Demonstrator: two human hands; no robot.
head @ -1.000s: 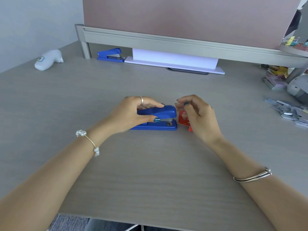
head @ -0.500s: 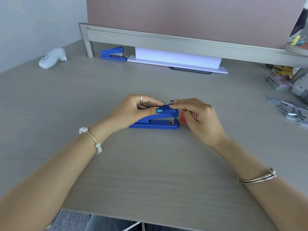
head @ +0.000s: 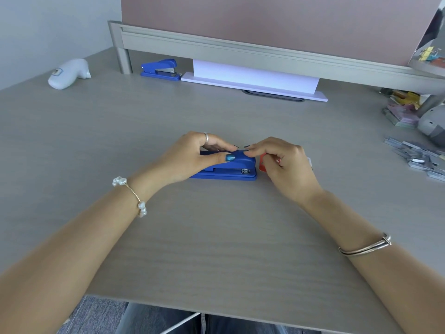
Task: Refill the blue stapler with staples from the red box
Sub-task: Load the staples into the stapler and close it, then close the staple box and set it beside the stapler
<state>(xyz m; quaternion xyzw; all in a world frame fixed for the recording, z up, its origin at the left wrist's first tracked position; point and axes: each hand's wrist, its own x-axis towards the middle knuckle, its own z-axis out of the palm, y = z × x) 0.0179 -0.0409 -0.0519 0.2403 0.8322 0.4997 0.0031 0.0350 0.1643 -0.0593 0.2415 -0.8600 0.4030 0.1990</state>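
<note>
The blue stapler point(head: 231, 168) lies flat in the middle of the desk, its front end pointing right. My left hand point(head: 192, 157) is wrapped around its rear and top cover, thumb lying along the top. My right hand point(head: 286, 165) has its fingertips touching the front of the top cover. The red box point(head: 263, 162) sits just right of the stapler, mostly hidden under my right hand; only a red sliver shows.
A second blue stapler point(head: 160, 69) and a white paper stack point(head: 255, 78) sit at the back. A white device point(head: 68, 73) lies far left. Loose staple strips point(head: 414, 156) and coloured clutter point(head: 402, 112) lie on the right. The desk's front edge point(head: 216, 312) is near me.
My right hand has moved left from above the red box onto the stapler's front end. My left hand has kept hold of the stapler.
</note>
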